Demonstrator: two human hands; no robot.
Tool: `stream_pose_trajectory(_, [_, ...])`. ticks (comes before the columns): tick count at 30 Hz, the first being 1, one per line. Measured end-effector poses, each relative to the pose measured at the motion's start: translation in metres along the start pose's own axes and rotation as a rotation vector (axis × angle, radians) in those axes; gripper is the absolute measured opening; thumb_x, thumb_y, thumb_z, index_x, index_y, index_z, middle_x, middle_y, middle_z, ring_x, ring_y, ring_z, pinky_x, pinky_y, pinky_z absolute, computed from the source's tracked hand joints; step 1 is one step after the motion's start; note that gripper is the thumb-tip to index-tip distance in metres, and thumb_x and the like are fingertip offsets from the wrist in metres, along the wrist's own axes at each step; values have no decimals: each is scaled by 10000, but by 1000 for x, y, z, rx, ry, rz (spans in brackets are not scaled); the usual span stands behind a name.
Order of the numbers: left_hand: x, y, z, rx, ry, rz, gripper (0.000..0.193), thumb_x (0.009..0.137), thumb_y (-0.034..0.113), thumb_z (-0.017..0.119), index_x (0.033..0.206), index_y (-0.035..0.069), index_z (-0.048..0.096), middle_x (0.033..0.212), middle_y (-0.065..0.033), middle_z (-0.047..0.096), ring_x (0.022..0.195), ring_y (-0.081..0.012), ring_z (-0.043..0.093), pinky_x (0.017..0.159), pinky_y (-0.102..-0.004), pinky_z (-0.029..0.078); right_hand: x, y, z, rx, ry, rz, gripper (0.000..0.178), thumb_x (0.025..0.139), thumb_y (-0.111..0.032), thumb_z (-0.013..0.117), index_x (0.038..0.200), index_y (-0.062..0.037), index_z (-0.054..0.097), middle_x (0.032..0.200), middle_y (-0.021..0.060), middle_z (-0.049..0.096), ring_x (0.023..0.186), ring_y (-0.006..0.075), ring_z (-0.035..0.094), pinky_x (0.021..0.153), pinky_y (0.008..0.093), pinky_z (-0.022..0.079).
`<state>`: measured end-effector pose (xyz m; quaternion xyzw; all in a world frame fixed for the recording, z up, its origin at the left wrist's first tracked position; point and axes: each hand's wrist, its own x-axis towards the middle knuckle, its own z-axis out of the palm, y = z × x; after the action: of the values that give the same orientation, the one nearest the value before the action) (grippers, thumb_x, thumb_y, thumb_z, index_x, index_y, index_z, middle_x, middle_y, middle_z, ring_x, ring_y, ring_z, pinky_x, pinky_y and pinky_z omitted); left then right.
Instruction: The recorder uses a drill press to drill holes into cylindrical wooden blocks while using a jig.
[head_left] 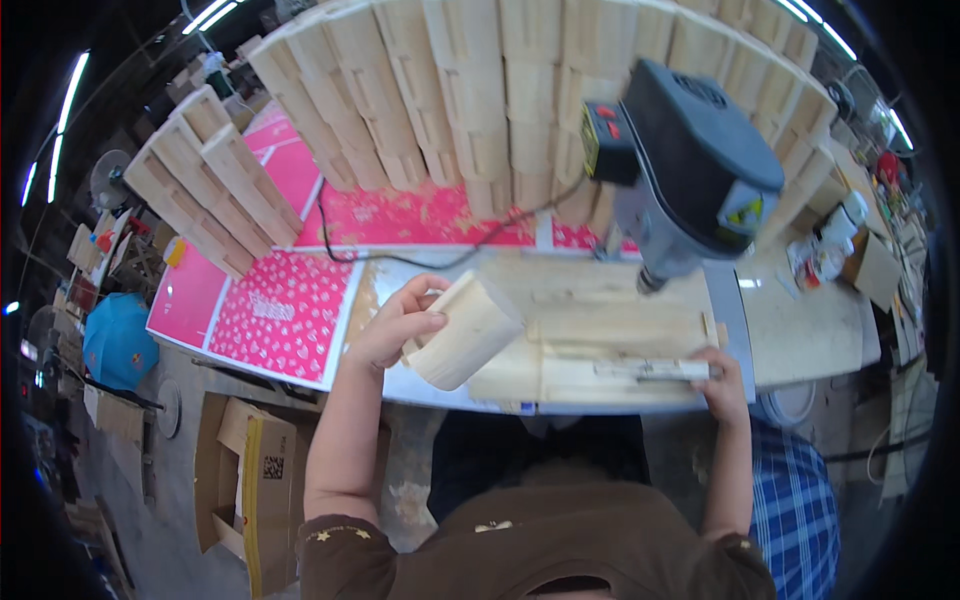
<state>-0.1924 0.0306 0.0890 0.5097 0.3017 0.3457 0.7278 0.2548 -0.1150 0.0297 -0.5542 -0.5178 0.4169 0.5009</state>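
A drill press [690,170] stands on the workbench [800,330], stacked wooden blocks [500,90] behind it.

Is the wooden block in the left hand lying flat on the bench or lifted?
Lifted and tilted: the left hand grips the wooden block, raised at the bench edge.

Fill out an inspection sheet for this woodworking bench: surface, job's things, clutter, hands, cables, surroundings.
Surface: pale workbench top, partly covered by pink patterned sheets.
Job's things: rounded pale wooden block; flat wooden jig with a slot; grey and black bench drill head above the jig.
Clutter: white bottles and a brown box at the right end.
Hands: left hand has its fingers closed on the block; right hand grips the jig's near right edge.
Cables: black cable lies across the pink sheets toward the drill.
Surroundings: stacked wooden pieces behind; cardboard boxes on the floor.
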Motion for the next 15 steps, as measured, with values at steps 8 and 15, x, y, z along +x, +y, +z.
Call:
stream_pose_trajectory(8, [19, -32, 68, 410, -73, -162, 344, 711, 154, 744, 1005, 24, 622, 902, -30, 650, 746, -77, 587, 649, -222, 473, 25, 8, -1, 59, -155, -69, 246, 645, -1, 713, 873, -4, 622, 910, 41, 603, 895, 158, 562, 833, 268, 431])
stream_pose_trajectory(15, [33, -42, 72, 488, -80, -230, 428, 671, 244, 768, 1027, 33, 660, 831, -27, 668, 662, -70, 582, 499, -217, 423, 34, 7, -6, 220, -255, -6, 268, 678, 6, 729, 921, -25, 623, 925, 26, 601, 903, 136, 560, 848, 265, 444])
